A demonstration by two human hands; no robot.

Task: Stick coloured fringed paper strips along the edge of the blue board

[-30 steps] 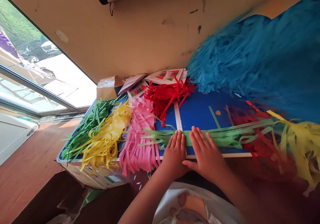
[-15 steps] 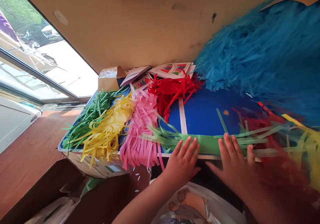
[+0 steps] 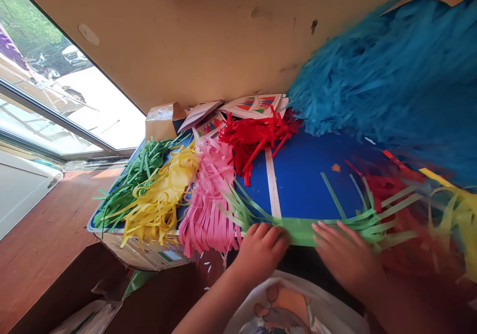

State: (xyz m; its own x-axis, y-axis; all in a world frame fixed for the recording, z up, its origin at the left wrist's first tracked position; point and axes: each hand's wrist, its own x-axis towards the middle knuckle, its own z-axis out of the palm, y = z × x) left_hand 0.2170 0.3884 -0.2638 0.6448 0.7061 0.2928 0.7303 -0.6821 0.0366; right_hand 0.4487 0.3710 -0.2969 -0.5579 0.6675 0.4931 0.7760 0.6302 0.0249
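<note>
A bundle of light green paper strips (image 3: 301,226) lies across the near edge of the blue board (image 3: 301,175). My left hand (image 3: 261,249) is curled, its fingers closed over the bundle's left part, where loose strip ends fan out to the left. My right hand (image 3: 345,257) rests on the bundle just to the right, fingers together and bent over the strips. More green ends spread to the right over red strips (image 3: 387,190) and yellow strips (image 3: 458,214).
On the board's left lie piles of dark green strips (image 3: 128,187), yellow strips (image 3: 160,200), pink strips (image 3: 210,195) and red strips (image 3: 253,137). A big mass of blue strips (image 3: 383,80) fills the right. A cardboard box (image 3: 162,120) and printed cards (image 3: 257,104) stand by the wall.
Both hands slid the green bundle toward the near edge of the board. The left hand went from flat to curled over the strips, and the strip ends fanned out.
</note>
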